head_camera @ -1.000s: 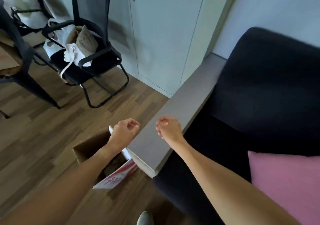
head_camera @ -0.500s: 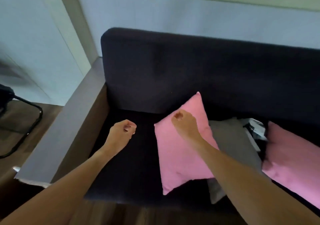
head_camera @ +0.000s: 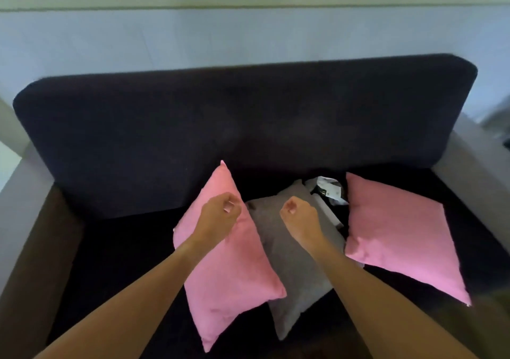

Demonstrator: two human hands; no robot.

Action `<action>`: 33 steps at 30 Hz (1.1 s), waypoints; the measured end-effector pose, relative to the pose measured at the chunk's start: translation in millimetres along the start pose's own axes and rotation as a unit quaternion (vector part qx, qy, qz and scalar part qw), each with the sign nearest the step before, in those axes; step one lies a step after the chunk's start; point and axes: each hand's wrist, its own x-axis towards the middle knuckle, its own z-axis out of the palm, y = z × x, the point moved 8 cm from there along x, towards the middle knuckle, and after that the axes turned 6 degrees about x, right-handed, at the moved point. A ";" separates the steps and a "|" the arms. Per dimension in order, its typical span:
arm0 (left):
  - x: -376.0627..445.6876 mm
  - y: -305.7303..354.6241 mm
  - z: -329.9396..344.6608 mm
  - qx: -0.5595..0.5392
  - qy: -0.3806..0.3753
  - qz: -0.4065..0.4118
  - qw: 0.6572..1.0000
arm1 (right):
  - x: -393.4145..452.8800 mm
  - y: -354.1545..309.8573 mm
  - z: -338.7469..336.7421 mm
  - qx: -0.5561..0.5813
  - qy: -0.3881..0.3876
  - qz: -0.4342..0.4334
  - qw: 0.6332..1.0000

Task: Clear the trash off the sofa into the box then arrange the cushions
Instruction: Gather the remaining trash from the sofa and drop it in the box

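The dark sofa point(head_camera: 116, 248) fills the view. On its seat lie a pink cushion point(head_camera: 229, 270) left of centre, a grey cushion point(head_camera: 298, 273) partly under it, and a second pink cushion point(head_camera: 400, 234) on the right. A white and black piece of trash point(head_camera: 328, 190) sits behind the grey cushion, between it and the right pink cushion. My left hand point(head_camera: 219, 215) hovers over the left pink cushion, fingers curled with nothing in them. My right hand point(head_camera: 299, 215) hovers over the grey cushion, also curled and holding nothing. The box is out of view.
Grey armrests point(head_camera: 16, 207) flank the seat on both sides, the right armrest point(head_camera: 474, 162) partly cut off. A pale wall point(head_camera: 248, 33) rises behind the backrest. The left part of the seat is bare dark fabric.
The view has swung right, from the box beside the left armrest to the whole sofa. Both hands have moved over the cushions in the middle, still curled.
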 end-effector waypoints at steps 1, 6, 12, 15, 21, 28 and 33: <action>11.4 8.6 11.8 -0.009 -0.010 0.008 1.000 | 6.0 13.3 -3.4 0.002 0.009 0.022 1.000; 58.9 27.6 68.0 -0.053 -0.073 0.014 0.996 | 34.1 62.1 -14.9 0.013 0.010 0.081 0.997; 88.7 36.7 132.2 -0.002 -0.111 -0.004 0.994 | 51.5 122.0 -38.8 0.007 0.031 0.153 0.988; 102.2 39.3 167.6 0.019 -0.143 -0.005 0.990 | 68.8 149.3 -46.9 -0.015 0.015 0.175 0.984; 127.8 45.3 231.3 0.030 -0.158 -0.023 0.987 | 112.5 194.8 -38.9 -0.054 -0.037 0.192 0.979; 160.4 46.9 287.3 0.041 -0.159 -0.026 0.986 | 159.9 240.1 -12.5 -0.103 -0.108 0.171 0.974; 174.2 40.0 306.6 0.048 -0.156 -0.053 0.985 | 169.3 251.2 -13.6 -0.110 -0.140 0.139 0.974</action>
